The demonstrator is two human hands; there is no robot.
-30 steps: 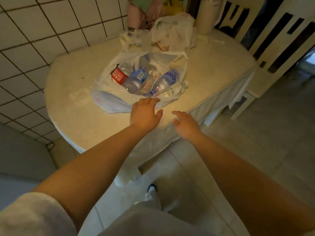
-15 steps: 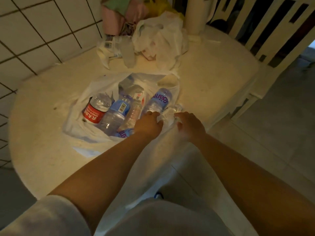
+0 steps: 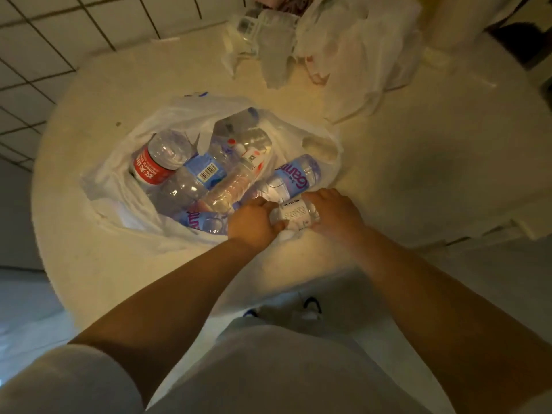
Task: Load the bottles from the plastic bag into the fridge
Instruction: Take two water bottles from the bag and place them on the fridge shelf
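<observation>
Clear plastic with a white printed label, a small water bottle (image 3: pixel 297 216) lies on its side at the near lip of the plastic bag (image 3: pixel 119 186), held between both hands. The left hand (image 3: pixel 254 224) has its fingers curled over the bottle's left end, and the right hand (image 3: pixel 336 215) wraps its fingers over the right end, so each grips it from its own side. Just beyond the hands, inside the open bag, lie more bottles in a loose heap: a blue-labelled bottle (image 3: pixel 294 177) with purple lettering touching the held one, another of the same kind (image 3: pixel 206 222) beside the left wrist, a long clear bottle (image 3: pixel 230 189) slanting across the middle, a bottle with a barcode label (image 3: pixel 206 171), and a red-labelled bottle (image 3: pixel 158 165) at the far left. Further back in the bag, some clear bottles are too jumbled to tell apart. The bag sits spread open on the pale round counter (image 3: pixel 418 174). At the counter's far edge lie crumpled white plastic bags (image 3: pixel 343 55), against a white tiled wall (image 3: pixel 59 40). Below the counter, a shoe (image 3: pixel 310 307) shows on the floor.
</observation>
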